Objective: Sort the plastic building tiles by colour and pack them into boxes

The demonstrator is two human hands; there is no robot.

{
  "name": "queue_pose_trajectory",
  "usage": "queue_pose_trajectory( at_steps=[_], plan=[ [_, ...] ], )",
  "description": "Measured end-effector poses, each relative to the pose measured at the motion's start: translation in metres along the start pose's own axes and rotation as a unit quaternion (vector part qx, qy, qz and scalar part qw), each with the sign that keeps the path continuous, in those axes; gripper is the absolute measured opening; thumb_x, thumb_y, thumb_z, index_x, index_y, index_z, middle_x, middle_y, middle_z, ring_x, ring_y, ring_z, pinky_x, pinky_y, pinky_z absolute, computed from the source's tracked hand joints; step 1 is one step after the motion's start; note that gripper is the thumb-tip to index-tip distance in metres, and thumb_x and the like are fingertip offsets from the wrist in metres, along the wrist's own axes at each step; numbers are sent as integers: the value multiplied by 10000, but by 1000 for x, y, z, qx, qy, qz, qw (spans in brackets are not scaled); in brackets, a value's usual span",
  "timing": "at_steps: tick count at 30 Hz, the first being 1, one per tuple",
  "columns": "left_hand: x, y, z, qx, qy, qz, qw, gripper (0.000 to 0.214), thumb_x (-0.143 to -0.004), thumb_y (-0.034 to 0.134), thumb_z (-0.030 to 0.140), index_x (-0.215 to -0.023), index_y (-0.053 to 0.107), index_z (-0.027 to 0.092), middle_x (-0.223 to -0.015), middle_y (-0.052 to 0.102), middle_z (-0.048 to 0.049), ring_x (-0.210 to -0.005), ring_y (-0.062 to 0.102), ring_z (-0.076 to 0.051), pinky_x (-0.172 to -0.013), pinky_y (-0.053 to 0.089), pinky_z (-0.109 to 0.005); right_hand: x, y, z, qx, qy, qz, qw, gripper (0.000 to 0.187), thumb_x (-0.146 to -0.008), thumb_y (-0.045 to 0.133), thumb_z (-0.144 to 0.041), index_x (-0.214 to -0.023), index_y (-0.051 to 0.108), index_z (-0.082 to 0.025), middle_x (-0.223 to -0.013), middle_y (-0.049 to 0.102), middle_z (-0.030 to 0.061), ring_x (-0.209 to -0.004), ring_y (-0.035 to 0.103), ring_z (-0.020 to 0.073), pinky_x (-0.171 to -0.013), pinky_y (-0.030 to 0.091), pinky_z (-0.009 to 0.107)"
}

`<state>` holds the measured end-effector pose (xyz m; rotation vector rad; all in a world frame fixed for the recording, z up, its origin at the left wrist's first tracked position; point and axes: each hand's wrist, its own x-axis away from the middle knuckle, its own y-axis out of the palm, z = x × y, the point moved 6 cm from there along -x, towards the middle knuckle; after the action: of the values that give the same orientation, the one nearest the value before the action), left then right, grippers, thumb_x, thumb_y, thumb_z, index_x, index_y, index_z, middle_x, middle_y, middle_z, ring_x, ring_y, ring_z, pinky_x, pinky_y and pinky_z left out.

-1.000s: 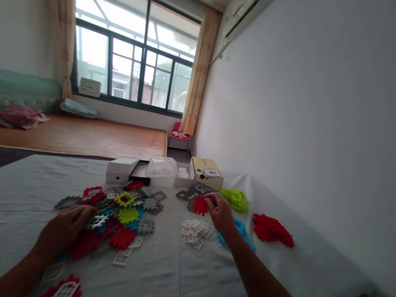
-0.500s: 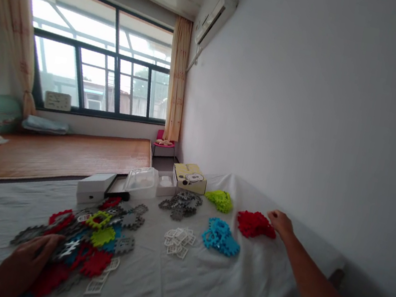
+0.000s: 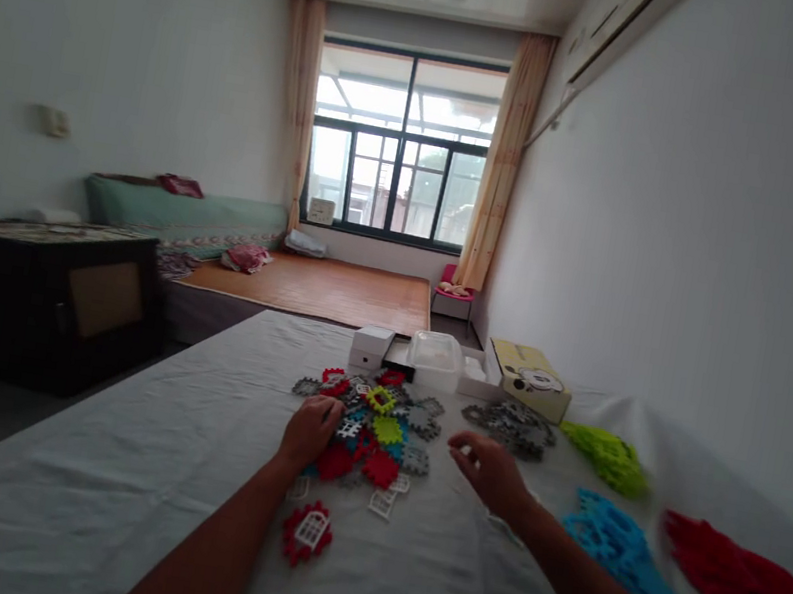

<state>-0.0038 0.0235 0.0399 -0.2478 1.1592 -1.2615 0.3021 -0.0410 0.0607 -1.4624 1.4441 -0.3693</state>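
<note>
My left hand (image 3: 309, 431) rests on the left edge of a mixed heap of toothed plastic tiles (image 3: 375, 425) in red, grey, yellow and blue, its fingers curled over the pieces. My right hand (image 3: 489, 470) hovers just right of that heap, fingers loosely bent and apart, with nothing visible in them. To the right lie sorted piles: grey tiles (image 3: 512, 426), green tiles (image 3: 605, 456), blue tiles (image 3: 616, 552) and red tiles (image 3: 737, 579). One red tile with a white window insert (image 3: 308, 531) lies alone near my left forearm.
The pieces lie on a white cloth-covered table (image 3: 186, 465). At the far edge stand a white box (image 3: 371, 346), a clear plastic container (image 3: 436, 356) and a yellow carton (image 3: 531, 378). A dark cabinet (image 3: 46, 299) stands at the left; a wall runs along the right.
My right hand left the red pile at the far right and came back beside the mixed heap. The view swung left. My left hand stayed on the heap.
</note>
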Motion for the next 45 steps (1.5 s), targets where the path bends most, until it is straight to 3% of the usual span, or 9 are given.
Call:
queue_pose_trajectory(
  at_steps=[6,12,19,24,28,31,38,42,45],
  plan=[
    [1,3,-4,-10,-19,5,1000,343,-914,362,299,-801,669,197,-914,689,-69,-923,591,-185,-864,417,-295,-80,72,-63,67,-7,18,998,262,-838,545,-314,-1054,619,-185,-1068,662,95,-964,596,217,-853,430,321],
    [-2,1,-3,-14,-17,-2,1000,354,-911,350,327,-795,660,202,-905,686,-63,-932,590,-195,-867,418,-296,-102,90,-88,122,-12,3,992,157,-809,570,-278,-873,661,-167,-935,695,112,-916,597,255,-835,415,371],
    [-11,2,-13,9,-5,-9,1000,393,-875,347,423,-842,681,218,-958,708,-51,-947,624,-217,-875,451,-315,-76,10,-53,125,12,79,989,218,-879,460,-328,-950,656,-264,-998,690,30,-962,604,230,-831,429,324],
    [-14,4,-19,-5,4,-8,1000,390,-842,382,460,-842,697,230,-955,723,-38,-941,644,-216,-879,476,-303,-36,-89,63,113,137,145,973,220,-853,471,-305,-886,672,-220,-841,712,10,-762,650,145,-714,452,229],
    [-17,9,-28,-21,7,-19,1000,391,-841,377,466,-847,700,245,-981,721,-30,-973,642,-221,-907,477,-327,16,-172,166,135,294,229,918,273,-844,449,-295,-960,654,-157,-832,715,80,-705,658,167,-630,450,244],
    [-19,12,-36,-31,10,-24,999,376,-830,389,458,-856,703,252,-988,723,-26,-989,642,-224,-920,480,-340,47,-208,216,147,365,253,884,251,-818,476,-280,-915,667,-152,-738,708,80,-654,647,170,-589,432,241],
    [-18,10,-39,-34,1,-17,999,388,-825,388,476,-867,709,263,-982,726,-20,-974,648,-229,-899,495,-338,65,-221,246,171,403,250,864,205,-765,528,-286,-740,694,-168,-721,692,121,-720,646,227,-630,414,280],
    [-18,8,-30,-29,-6,-26,999,402,-834,380,480,-855,705,246,-984,720,-40,-977,635,-231,-909,474,-333,48,-212,216,186,362,250,878,280,-831,451,-324,-828,684,-170,-821,696,142,-769,640,230,-642,403,282],
    [-14,5,-18,-15,-5,-27,1000,392,-850,375,461,-865,696,237,-972,719,-43,-965,627,-217,-917,453,-311,19,-171,165,164,278,210,923,302,-859,428,-377,-890,672,-201,-841,704,84,-776,635,194,-662,408,253]
  ],
)
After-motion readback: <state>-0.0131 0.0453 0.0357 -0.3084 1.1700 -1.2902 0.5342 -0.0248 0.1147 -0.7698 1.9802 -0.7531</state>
